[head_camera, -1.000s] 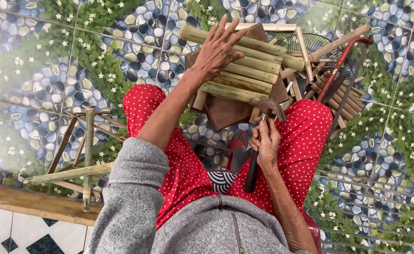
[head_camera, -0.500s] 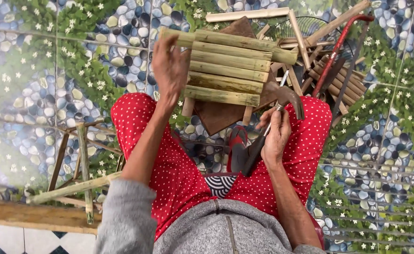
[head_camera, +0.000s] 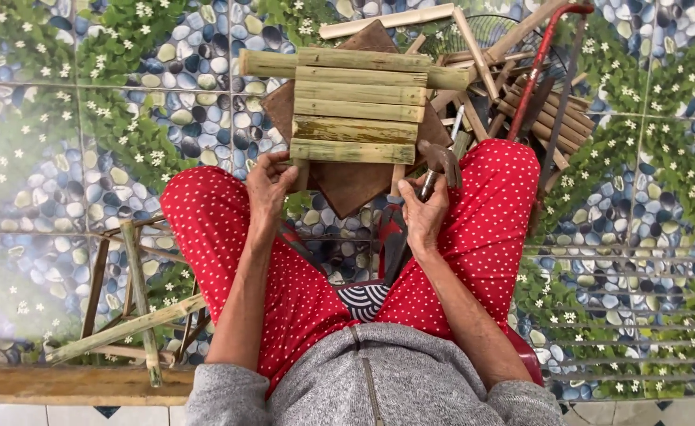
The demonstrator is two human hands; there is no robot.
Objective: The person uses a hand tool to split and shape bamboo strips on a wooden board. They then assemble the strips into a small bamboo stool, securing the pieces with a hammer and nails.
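Left hand now lower, fingers pinching bamboo rack leg; right hand fingers around hammer.

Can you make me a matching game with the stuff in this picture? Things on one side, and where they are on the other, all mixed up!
Things:
1. hammer
2. bamboo panel
3. red saw
4. bamboo frame

Places:
A. on the floor beside the person's left leg
B. in the right hand
C. at top right, among the loose sticks
D. on the brown board, its leg held by the left hand

Pairs: 1-B, 2-D, 3-C, 4-A
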